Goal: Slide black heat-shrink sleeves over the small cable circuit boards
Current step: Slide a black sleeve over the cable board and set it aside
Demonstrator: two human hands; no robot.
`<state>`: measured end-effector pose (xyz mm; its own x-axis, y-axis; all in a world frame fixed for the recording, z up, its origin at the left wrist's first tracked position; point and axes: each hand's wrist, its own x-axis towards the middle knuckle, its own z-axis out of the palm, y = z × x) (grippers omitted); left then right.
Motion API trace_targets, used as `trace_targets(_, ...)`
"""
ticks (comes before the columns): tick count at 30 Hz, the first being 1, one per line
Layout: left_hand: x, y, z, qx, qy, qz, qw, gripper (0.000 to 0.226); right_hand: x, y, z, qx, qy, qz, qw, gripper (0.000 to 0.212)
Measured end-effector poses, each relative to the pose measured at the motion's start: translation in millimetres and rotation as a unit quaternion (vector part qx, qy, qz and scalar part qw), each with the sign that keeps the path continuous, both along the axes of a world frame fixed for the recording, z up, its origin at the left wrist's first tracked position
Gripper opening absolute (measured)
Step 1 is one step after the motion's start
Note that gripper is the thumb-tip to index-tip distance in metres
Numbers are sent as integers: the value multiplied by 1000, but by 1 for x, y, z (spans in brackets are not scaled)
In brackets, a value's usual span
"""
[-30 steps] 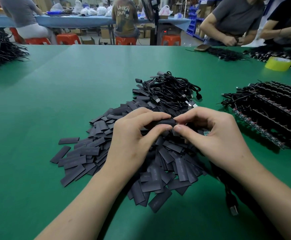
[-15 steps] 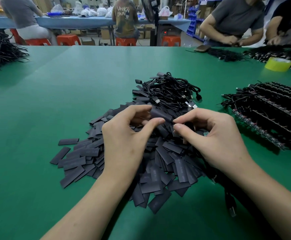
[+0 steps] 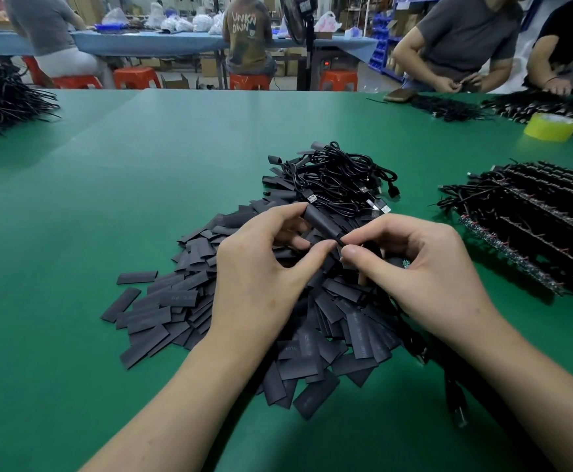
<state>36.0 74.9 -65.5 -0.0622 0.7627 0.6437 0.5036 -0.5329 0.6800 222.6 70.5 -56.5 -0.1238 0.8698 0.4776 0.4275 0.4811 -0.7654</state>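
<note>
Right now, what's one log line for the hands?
left hand: holds sleeve | right hand: pinches sleeve's lower end | pile: loose sleeves beneath hands

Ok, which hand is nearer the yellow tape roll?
Right. The right hand, pinching a cable, is left of the yellow tape roll and closer to the body; the left hand, holding a sleeve, lies further left.

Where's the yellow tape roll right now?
Head view, far right: the yellow tape roll sits on the green table, beside black cable bundles.
</note>
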Motion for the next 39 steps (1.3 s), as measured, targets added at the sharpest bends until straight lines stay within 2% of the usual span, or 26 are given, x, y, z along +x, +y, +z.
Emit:
trace_targets(3,-1,1,-1,-5,-2,2,1000,43,1,-1,0,-14,-8,5,1000,9)
trace_targets(8,-5,5,-2,-26,-39,12,999,38,2,0,1,-73,14,36,997,27)
trace_targets(13,-6,6,-4,-45,-62,16,997,39,6,1,4,-86,-7,50,995,20)
trace_targets(16,-6,9,-3,-72,-66,14,995,60,8,3,11,-69,11,18,997,18)
trace_targets(19,-5,9,-3,-86,-49,5,995,76,15,18,30,-41,20,-64,997,16)
trace_targets(24,-2,6,-5,-85,-29,-14,996,68,8,99,79,29,-206,-163,965,23)
trace_targets(28,-3,6,-5,-95,-37,-27,994,65,-10,151,100,-4,-351,-142,925,41)
trace_targets(30,-4,6,-6,-94,-32,-29,995,64,-14,155,103,-34,-389,-121,913,47)
trace_targets(33,-5,7,-6,-90,-20,-27,995,61,-7,130,100,-20,-396,-131,909,27)
trace_targets(34,-5,6,-7,-90,-15,-28,995,61,-2,115,97,-34,-408,-132,903,21)
trace_targets(36,-4,6,-6,-93,-4,-31,995,61,13,81,89,-123,-458,-115,873,19)
trace_targets(39,-4,5,-8,-99,5,-40,994,57,31,39,70,-278,-555,-102,777,32)
